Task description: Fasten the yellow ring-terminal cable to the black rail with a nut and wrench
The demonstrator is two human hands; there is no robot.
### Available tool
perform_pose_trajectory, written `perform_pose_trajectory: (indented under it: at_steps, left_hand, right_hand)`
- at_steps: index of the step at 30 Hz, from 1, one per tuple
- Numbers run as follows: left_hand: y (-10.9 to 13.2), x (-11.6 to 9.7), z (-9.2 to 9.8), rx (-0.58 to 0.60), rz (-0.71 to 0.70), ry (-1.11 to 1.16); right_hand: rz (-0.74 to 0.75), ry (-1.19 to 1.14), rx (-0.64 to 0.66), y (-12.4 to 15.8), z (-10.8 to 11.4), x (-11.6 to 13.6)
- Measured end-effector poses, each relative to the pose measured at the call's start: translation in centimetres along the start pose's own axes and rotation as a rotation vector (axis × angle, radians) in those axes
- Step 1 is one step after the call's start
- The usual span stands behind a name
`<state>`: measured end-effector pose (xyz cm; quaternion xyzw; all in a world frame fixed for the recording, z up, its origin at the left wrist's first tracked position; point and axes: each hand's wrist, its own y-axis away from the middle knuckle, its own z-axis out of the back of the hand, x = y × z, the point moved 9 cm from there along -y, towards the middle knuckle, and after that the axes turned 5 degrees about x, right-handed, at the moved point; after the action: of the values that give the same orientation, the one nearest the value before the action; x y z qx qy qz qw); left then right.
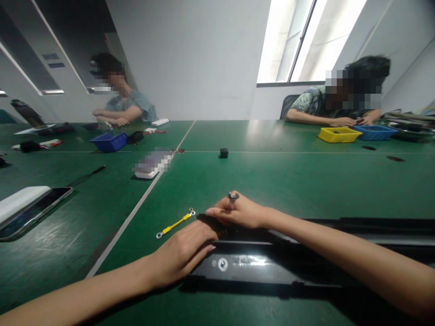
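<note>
A long black channel-shaped panel (254,262) with raised edges lies across the table in front of me. My left hand (185,246) is closed over its left end, fingers curled on top and thumb along the near side. Just beyond, my right hand (243,210), with a ring on one finger, is closed at the panel's far left corner; its fingertips are hidden, so what they pinch cannot be made out. Left of the hands lies a short yellow cable (176,223) with a metal ring lug at each end. A round screw hole or fastener (223,264) shows on the panel.
Phones and a white power bank (23,203) lie at left on the green table (272,181). A small black block (224,153) stands ahead. Blue (109,141) and yellow (340,135) bins are farther off. Two people sit across the table.
</note>
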<state>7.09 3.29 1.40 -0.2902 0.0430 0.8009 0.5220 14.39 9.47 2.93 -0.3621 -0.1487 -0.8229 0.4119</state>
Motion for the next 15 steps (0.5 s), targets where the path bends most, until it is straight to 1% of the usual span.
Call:
perform_pose_trajectory:
  at_steps: [4, 15]
  left_hand:
    - [0.01, 0.0, -0.08, 0.014, 0.016, 0.001]
    - [0.1, 0.22, -0.26, 0.014, 0.012, -0.014]
  right_hand:
    - [0.006, 0.014, 0.001, -0.13, 0.03, 0.22]
    - [0.005, 0.045, -0.029, -0.2, 0.13, -0.46]
